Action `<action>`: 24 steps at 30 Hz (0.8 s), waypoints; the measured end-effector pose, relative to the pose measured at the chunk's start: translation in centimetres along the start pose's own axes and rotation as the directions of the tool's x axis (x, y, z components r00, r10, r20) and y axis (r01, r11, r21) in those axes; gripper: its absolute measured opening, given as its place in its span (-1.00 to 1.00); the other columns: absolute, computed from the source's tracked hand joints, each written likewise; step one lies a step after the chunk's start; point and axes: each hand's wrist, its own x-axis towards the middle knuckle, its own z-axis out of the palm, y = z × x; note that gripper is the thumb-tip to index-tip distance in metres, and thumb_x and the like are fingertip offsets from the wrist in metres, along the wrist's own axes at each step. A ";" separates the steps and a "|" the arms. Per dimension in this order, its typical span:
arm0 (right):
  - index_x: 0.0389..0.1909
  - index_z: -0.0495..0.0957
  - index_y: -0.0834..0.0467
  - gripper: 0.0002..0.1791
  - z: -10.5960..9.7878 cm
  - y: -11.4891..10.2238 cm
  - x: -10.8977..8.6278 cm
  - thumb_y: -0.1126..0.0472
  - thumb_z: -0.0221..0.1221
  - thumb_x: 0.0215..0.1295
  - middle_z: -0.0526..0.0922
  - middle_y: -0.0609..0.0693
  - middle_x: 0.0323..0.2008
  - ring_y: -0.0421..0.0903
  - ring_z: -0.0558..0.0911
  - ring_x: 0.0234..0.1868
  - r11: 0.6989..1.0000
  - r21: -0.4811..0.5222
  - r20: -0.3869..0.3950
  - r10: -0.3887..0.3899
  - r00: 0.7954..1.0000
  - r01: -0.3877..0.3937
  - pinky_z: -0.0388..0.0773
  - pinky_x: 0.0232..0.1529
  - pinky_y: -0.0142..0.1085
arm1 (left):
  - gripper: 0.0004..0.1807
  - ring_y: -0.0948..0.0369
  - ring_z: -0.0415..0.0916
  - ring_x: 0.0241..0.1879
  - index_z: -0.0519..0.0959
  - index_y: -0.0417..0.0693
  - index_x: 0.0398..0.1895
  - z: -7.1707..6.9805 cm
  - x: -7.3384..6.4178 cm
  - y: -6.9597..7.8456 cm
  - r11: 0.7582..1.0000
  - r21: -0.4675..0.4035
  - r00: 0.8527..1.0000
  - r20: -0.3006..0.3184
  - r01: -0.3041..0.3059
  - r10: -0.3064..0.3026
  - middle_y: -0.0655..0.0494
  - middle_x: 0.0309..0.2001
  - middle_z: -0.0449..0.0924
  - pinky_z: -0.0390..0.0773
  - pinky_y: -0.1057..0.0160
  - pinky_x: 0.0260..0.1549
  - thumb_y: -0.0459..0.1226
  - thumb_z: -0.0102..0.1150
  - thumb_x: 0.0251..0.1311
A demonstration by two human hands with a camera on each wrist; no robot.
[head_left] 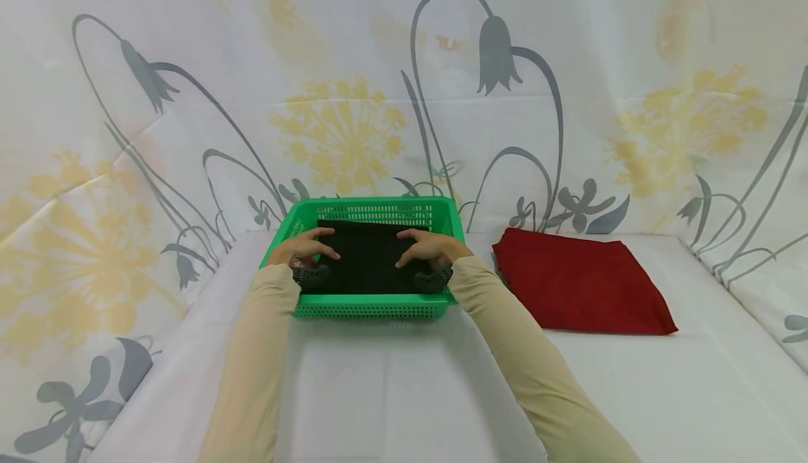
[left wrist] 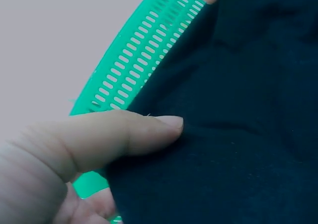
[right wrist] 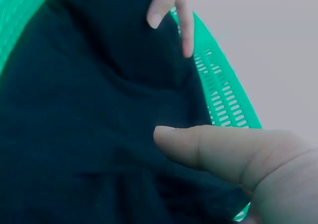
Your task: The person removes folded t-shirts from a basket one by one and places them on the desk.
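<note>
A folded black cloth (head_left: 369, 256) lies inside the green plastic basket (head_left: 372, 306). My left hand (head_left: 307, 247) holds the cloth's left side: in the left wrist view the thumb (left wrist: 154, 129) lies over the fabric, with other fingers partly hidden beneath its edge. My right hand (head_left: 432, 247) holds the opposite side. The right wrist view has that thumb (right wrist: 184, 142) on top of the cloth and two fingers reaching along its side by the slotted basket wall. The remaining fingers of the right hand are mostly hidden.
To the right of the basket, a folded red cloth (head_left: 583, 280) lies flat on the white-covered table (head_left: 372, 393). Behind stands a white curtain (head_left: 353, 42) with grey and yellow flowers, which also runs along both sides.
</note>
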 end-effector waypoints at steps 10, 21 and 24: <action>0.49 0.13 0.06 -0.21 0.2 -0.4 -0.2 0.40 0.20 0.26 0.01 0.20 0.45 -0.03 0.40 -0.24 0.999 0.047 -0.009 0.010 1.000 -0.009 0.39 -0.35 -0.23 | -0.20 0.36 -0.01 -0.81 -0.04 0.04 0.55 0.0 0.2 0.2 0.999 -0.043 1.000 -0.011 0.017 -0.018 -0.17 0.25 0.27 0.18 0.41 -0.76 -0.39 0.07 0.31; 0.47 0.18 0.02 -0.23 -0.3 -0.7 -0.8 0.46 0.15 0.26 -0.07 0.15 0.48 0.12 0.31 0.23 0.992 0.125 -0.057 -0.009 0.998 0.016 0.42 -0.21 -0.17 | -0.23 0.35 -0.06 -0.83 -0.01 0.06 0.55 0.0 -1.1 1.5 0.998 -0.058 0.999 -0.031 0.004 -0.005 0.04 -0.38 0.62 0.12 0.39 -0.79 -0.43 0.03 0.34; 0.47 0.18 0.02 -0.23 -0.5 -0.9 -0.8 0.46 0.14 0.25 -0.10 0.12 0.49 0.17 0.26 0.31 0.986 0.168 -0.054 -0.010 0.998 0.019 0.44 -0.04 -0.10 | -0.23 0.35 -0.06 -0.85 -0.01 0.07 0.55 -0.1 -1.2 1.5 0.998 -0.057 1.000 -0.026 0.001 -0.003 0.15 -0.70 0.42 0.12 0.38 -0.81 -0.43 0.03 0.35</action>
